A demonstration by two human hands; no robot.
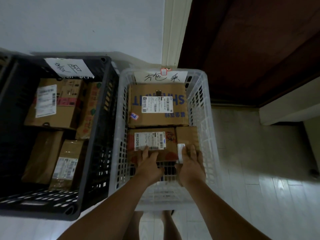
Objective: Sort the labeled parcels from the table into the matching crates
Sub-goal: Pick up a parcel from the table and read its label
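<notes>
Head view, looking down. Centre of the frame: a white crate [204,118] on a tiled floor [259,187], with a handwritten paper sign [161,77] on its far rim. It holds three parcels. A large parcel [157,104] fills the far half. A labelled parcel [152,141] and a small parcel [187,135] lie side by side, touching, in front of it.

The left hand [149,163] rests with fingers spread flat on the near edge of the labelled parcel. The right hand [191,163] lies likewise on the small parcel, beside its white sticker [181,153] (whether either thumb clamps from below cannot be told).

Left of the frame: a black crate [97,153], just beside the white one, with its own sign [69,67] and several boxes [53,103]. Upper right: a dark door [251,40].
</notes>
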